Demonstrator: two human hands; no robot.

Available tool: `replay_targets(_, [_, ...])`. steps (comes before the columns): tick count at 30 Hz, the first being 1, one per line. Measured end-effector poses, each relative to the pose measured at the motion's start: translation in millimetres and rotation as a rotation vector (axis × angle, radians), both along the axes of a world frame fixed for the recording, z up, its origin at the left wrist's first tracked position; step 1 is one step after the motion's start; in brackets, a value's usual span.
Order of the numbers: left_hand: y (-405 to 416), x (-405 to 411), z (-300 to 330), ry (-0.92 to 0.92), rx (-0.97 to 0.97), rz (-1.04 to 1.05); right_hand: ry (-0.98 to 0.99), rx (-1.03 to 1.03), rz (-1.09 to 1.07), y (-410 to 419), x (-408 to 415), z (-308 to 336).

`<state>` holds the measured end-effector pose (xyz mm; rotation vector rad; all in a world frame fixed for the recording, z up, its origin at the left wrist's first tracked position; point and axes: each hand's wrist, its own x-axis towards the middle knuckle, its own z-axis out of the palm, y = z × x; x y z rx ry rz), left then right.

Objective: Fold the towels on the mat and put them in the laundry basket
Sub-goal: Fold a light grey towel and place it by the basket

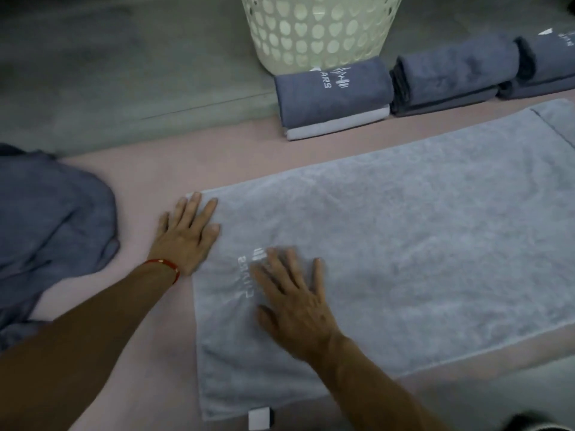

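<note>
A: Which step is in hand?

B: Smoothing, I would say, before the first fold. The light grey towel (404,244) lies spread flat on the pink mat (149,169), and both hands lie on its left end. The left hand (186,234) rests flat at the towel's far left corner, half on the mat, fingers straight. The right hand (292,293) presses flat beside the embroidered logo (252,269), fingers spread (it is blurred, so probably sweeping). Neither hand's grip closes on anything.

A: How does the towel lie?

B: Its long axis runs along the mat from left to right, tilting away toward the mat's far right corner. The short end under the hands sits at the near left.

A: And next?

B: Likely pinching the two left corners and carrying them over to the right end, edges matched.

A: Where does it go after?

B: Into the cream laundry basket (320,29), standing on the floor past the mat's far edge. Folded dark towels (333,91) sit at that edge just beside it; an unfolded heap (53,225) waits at the left.
</note>
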<state>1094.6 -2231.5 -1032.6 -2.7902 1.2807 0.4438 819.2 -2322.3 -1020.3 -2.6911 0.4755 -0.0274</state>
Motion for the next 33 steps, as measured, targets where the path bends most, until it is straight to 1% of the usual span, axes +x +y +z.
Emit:
replay_targets(2, [-0.8,19.7,2.3,0.012,0.016,-0.019,0.022,0.012,0.112,39.3,11.2,-0.1])
replay_targets(6, [-2.2,40.7,12.0,0.008,0.007,-0.064,0.036,0.075,0.239,94.1,16.4,7.4])
replay_targets(10, [-6.2,41.7,16.6,0.085,-0.006,-0.049,0.067,0.074,0.373,105.6,6.5,7.4])
replay_targets(14, [-1.5,37.0,19.5,0.122,-0.049,-0.028,0.025,0.034,0.441,100.3,-11.2,3.0])
replay_targets(18, [-8.1,37.0,32.9,0.149,-0.109,0.024,-0.061,-0.024,0.411,101.0,-21.6,2.7])
replay_targets(23, [-25.8,44.1,47.9,0.170,-0.040,0.103,-0.016,0.003,0.273,112.1,-19.7,6.2])
replay_targets(25, [-32.3,48.5,48.6,0.183,-0.032,0.173,-0.007,0.113,0.192,114.1,-17.4,8.0])
replay_targets(27, [-37.2,51.1,49.8,0.177,-0.068,0.233,-0.013,0.281,0.102,109.4,-16.5,12.7])
replay_targets(29, [-40.1,53.3,52.2,0.228,-0.140,0.277,-0.023,0.590,-0.030,96.7,-19.9,24.8])
replay_targets(30, [-40.7,51.9,55.9,0.278,-0.186,0.308,-0.036,0.766,-0.117,86.8,-23.1,32.5])
replay_targets(31, [-40.2,51.5,59.5,0.329,-0.227,0.329,-0.059,0.897,-0.205,73.0,-28.1,39.9])
replay_targets(32, [-40.5,50.0,65.0,0.359,-0.269,0.332,-0.083,0.967,-0.270,55.4,-34.5,45.0])
replay_targets(33, [-41.9,49.3,70.4,0.393,-0.313,0.320,-0.105,0.985,-0.296,35.7,-43.0,49.7])
